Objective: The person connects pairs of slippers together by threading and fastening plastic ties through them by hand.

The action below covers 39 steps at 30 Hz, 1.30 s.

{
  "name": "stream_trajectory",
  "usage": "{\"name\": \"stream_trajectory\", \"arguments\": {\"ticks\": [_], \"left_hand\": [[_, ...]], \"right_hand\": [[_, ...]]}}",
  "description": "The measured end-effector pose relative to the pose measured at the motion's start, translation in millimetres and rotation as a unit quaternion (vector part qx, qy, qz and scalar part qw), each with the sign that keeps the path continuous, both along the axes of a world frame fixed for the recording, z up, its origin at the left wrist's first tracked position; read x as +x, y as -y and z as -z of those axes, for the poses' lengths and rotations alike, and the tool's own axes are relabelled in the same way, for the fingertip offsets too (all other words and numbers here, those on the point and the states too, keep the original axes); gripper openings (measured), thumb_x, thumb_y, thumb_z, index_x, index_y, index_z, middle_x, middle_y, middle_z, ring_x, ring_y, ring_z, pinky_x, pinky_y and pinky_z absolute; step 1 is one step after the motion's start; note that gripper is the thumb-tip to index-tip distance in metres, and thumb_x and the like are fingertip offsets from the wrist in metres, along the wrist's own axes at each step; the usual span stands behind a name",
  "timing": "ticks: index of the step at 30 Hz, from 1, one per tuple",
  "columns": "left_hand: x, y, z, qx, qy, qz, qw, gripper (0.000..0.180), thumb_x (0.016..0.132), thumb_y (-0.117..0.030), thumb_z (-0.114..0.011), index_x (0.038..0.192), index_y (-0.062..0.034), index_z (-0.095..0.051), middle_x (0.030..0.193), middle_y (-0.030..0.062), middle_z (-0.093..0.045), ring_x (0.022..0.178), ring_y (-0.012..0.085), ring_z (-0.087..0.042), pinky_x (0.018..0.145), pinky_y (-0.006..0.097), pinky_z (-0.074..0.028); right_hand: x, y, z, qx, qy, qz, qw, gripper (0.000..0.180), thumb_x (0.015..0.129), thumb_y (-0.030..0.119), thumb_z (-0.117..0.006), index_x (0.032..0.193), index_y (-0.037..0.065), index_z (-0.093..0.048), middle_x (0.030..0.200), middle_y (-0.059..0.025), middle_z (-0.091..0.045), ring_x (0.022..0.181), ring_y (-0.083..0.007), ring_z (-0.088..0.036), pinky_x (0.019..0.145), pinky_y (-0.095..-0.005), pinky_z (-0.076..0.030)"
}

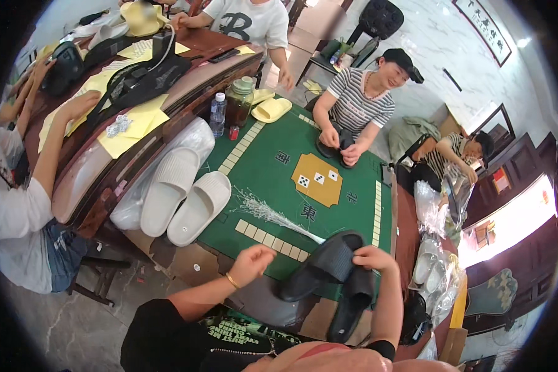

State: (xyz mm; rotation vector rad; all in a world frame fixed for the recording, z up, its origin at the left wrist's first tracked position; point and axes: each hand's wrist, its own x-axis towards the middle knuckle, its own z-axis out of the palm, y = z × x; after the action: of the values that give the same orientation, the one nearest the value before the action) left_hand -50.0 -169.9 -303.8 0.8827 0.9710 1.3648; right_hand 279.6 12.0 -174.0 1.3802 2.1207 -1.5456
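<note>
My right hand (373,257) grips the upper edge of a black slipper (323,265) that lies tilted at the near edge of the green game table (273,180). A second black slipper (351,302) lies under and beside it. My left hand (252,262) hovers just left of the slippers with its fingers curled and nothing visible in it; a thin bracelet is on that wrist. A bundle of thin clear plastic ties (270,214) lies on the green felt just beyond my left hand.
Two white slippers (183,197) rest at the table's left edge on a clear bag. A person opposite holds a black slipper (336,142). A bottle (217,113) and a jar (238,101) stand far left, with yellow slippers (270,109) beside them. Bagged slippers (433,260) pile up at right. More people sit at the left.
</note>
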Motion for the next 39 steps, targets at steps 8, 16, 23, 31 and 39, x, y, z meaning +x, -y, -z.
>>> {"name": "stream_trajectory", "arguments": {"ticks": [8,16,23,31,39], "left_hand": [[-86,1,-127,0.240,0.541,0.144,0.793,0.075,0.086,-0.062,-0.038,0.140,-0.0109,-0.027,0.119,0.0121,-0.054,0.101,0.0255,-0.051,0.086,0.038,-0.042],[-100,66,-234,0.476,0.415,0.228,0.741,0.080,0.084,-0.059,-0.048,0.145,-0.0210,-0.012,0.097,0.0020,-0.046,0.082,0.0202,-0.041,0.071,0.037,-0.036],[-101,38,-259,0.548,0.265,0.318,0.727,0.076,0.090,-0.047,-0.044,0.145,-0.0237,0.003,0.150,0.0079,-0.015,0.139,0.0251,-0.006,0.108,0.051,-0.012],[-74,14,-269,0.458,0.378,0.200,0.780,0.079,0.088,-0.049,-0.045,0.145,-0.0215,0.001,0.151,0.0080,-0.008,0.139,0.0246,-0.005,0.108,0.052,-0.014],[-73,-6,-263,0.494,0.245,0.302,0.778,0.083,0.085,-0.037,-0.059,0.144,-0.0091,-0.009,0.144,0.0109,-0.027,0.131,0.0269,-0.027,0.101,0.045,-0.028]], "right_hand": [[-39,10,81,0.003,0.058,-0.003,0.998,0.033,0.082,0.034,-0.063,0.101,0.007,-0.059,0.064,-0.0002,-0.052,0.052,-0.0086,-0.046,0.046,-0.0256,-0.037],[-9,14,93,0.167,-0.007,0.097,0.981,0.037,0.079,0.022,-0.065,0.111,0.004,-0.060,0.072,-0.0042,-0.061,0.056,-0.0095,-0.052,0.050,-0.0261,-0.042],[12,23,89,0.132,-0.077,0.180,0.972,0.034,0.081,0.016,-0.061,0.112,0.002,-0.058,0.073,-0.0021,-0.061,0.053,-0.0059,-0.046,0.047,-0.0224,-0.037],[47,47,97,0.085,-0.171,0.216,0.958,0.034,0.083,0.018,-0.058,0.113,0.002,-0.057,0.076,-0.0016,-0.063,0.051,-0.0050,-0.045,0.046,-0.0199,-0.035],[56,43,80,0.117,-0.202,0.267,0.935,0.029,0.086,0.020,-0.057,0.110,0.005,-0.060,0.077,0.0009,-0.062,0.050,-0.0042,-0.042,0.044,-0.0195,-0.034]]}}
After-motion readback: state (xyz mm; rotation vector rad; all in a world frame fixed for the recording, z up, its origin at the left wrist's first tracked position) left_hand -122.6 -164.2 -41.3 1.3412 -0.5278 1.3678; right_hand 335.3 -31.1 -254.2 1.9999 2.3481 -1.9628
